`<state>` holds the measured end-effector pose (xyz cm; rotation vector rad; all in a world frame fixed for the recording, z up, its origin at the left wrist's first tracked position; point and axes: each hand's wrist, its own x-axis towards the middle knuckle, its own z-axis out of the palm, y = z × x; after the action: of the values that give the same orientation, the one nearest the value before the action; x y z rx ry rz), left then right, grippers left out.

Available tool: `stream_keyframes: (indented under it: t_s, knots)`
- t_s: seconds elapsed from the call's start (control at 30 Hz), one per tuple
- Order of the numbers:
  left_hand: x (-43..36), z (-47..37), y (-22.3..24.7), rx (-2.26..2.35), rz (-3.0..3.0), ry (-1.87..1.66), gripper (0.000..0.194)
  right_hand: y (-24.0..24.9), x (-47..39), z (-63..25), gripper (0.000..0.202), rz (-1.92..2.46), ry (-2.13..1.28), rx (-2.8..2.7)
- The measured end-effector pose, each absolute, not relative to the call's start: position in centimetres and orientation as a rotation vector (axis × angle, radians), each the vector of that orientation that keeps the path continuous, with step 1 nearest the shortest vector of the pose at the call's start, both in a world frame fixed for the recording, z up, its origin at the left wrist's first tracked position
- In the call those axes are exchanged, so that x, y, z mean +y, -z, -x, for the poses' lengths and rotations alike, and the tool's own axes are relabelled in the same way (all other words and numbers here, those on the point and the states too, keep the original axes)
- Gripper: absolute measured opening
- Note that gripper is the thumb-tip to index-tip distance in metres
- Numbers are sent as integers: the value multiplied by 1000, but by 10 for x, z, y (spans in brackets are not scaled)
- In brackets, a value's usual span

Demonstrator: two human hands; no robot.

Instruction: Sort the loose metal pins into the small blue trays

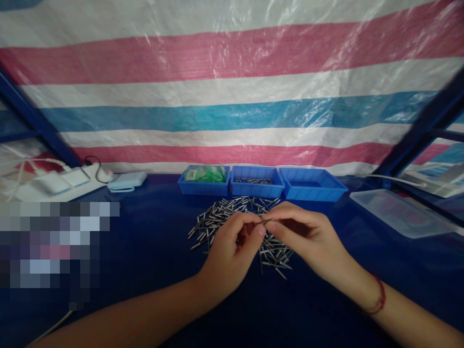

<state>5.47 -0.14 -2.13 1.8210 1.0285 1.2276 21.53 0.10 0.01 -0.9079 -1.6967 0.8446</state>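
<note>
Several thin metal pins [213, 217] lie in a loose pile on the dark blue table. Over the pile, my left hand [235, 246] and my right hand [304, 229] meet, fingertips pinched on one slim metal pin [267, 221] between them. Behind the pile stand three blue bins side by side: the left bin [205, 188] holds green items in clear plastic [205, 174], the middle bin [257, 189] holds more metal pins [253, 181], and nothing shows inside the right bin [313, 192].
On the right lies a translucent plastic lid or tray [402, 215]. A white power strip [68, 181] with plugs and cables is at the back left, beside a light blue case [126, 181]. A striped sheet [232, 116] hangs behind the table [152, 232]. The left foreground is pixelated.
</note>
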Motion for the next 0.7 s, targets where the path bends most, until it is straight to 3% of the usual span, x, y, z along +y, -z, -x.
stream_keyframes:
  t_s: [0.5, 0.7]
  knots:
    - [2, -54, 22, 1087, -1805, -1299, 10, 7, 5, -214, 8, 920, -643, -1836]
    - [9, -50, 18, 979, -1746, -1380, 24, -2, 31, -222, 18, 1073, -199, -1866]
